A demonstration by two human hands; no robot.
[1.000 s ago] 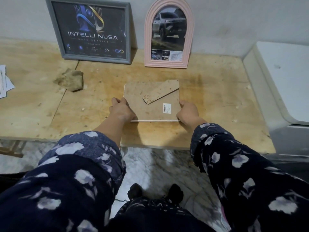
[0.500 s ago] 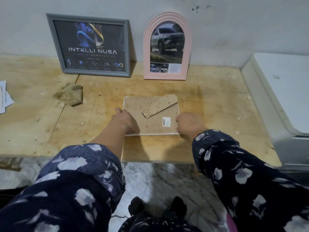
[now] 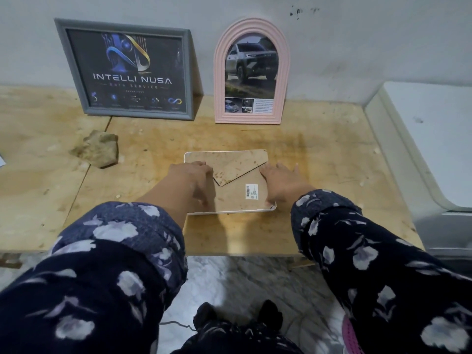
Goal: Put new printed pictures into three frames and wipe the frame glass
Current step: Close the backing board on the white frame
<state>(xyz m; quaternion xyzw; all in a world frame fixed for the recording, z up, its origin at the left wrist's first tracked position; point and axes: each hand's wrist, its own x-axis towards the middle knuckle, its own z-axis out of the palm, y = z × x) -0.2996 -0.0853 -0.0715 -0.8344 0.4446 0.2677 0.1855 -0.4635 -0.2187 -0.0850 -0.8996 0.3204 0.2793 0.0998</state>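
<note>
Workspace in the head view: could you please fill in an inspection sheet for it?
Surface: stained plywood table.
Job's things: white frame face down, backing board and its stand flap up; grey frame and pink arched frame stand against the wall, both with prints.
Clutter: crumpled cloth; paper at the left edge.
Hands: left hand and right hand rest on the backing.
Cables: thin cord on the floor.
Surroundings: white appliance at right.
</note>
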